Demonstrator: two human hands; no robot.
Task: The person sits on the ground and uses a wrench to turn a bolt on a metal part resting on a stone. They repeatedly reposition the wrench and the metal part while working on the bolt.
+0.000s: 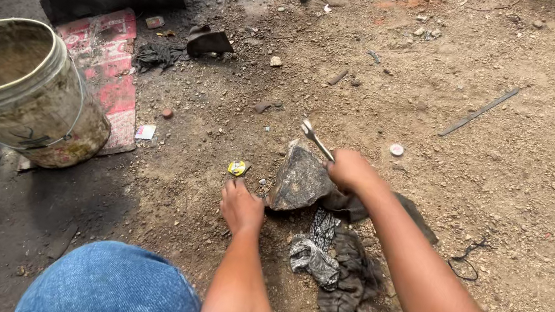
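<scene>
From the head view, a dark, jagged rock (300,178) sits on gritty dirt ground (523,178) between the hands, the right hand (350,169) fisted around a thin metal tool (316,140) at its top edge, the left hand (240,206) loosely curled, fingertips on dirt beside a yellow cap (237,168), greasy rag (340,275) nearby.

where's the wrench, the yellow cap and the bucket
wrench (314,138), head view, on its metal shaft above the right hand
yellow cap (237,168), head view, on its round top, just past the left hand's fingertips
bucket (69,125), head view, on its dirty outer wall
</scene>
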